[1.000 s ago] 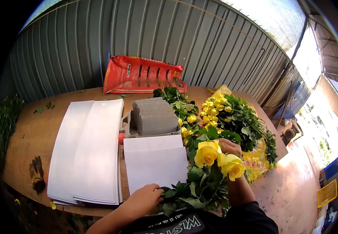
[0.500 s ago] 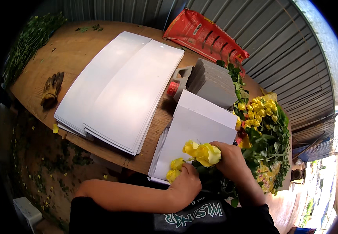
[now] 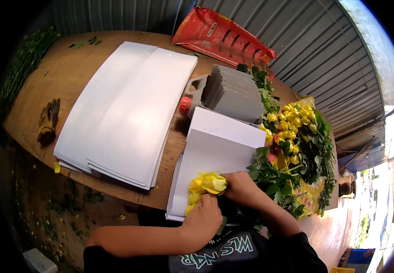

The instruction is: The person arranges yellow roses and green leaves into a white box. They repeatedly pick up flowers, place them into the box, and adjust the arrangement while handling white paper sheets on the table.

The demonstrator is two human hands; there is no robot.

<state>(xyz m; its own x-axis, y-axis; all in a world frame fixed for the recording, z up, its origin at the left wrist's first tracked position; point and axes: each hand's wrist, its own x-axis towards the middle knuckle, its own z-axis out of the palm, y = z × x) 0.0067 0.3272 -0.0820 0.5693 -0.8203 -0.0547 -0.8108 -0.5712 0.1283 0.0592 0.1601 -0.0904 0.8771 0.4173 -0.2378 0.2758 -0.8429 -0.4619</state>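
Observation:
A cluster of yellow roses point(image 3: 204, 183) is bunched over a folded white sheet point(image 3: 219, 148) in front of my body. My left hand point(image 3: 204, 219) is closed around the roses from the near side, just below the blooms. Close against the rightmost bloom, my right hand point(image 3: 243, 189) has its fingers curled on a rose. The stems drop behind my hands into shadow by my black shirt, so their lower ends are hidden. Beneath the folded sheet lies a stack of white sheets point(image 3: 175, 189) with ridged edges at the left.
Large white sheets point(image 3: 124, 113) are piled on the wooden table point(image 3: 29, 107). Behind the folded sheet stand grey cards point(image 3: 234, 95) in a cut-open jug point(image 3: 197, 91). More yellow roses point(image 3: 292, 125) lie at right. A worn glove point(image 3: 48, 123), green stems point(image 3: 26, 68) and a red bag point(image 3: 224, 38) lie farther out.
The roses in my two hands, apart before, are now together in one bunch. My right hand has come left and down toward my left hand. The whole view has shifted slightly.

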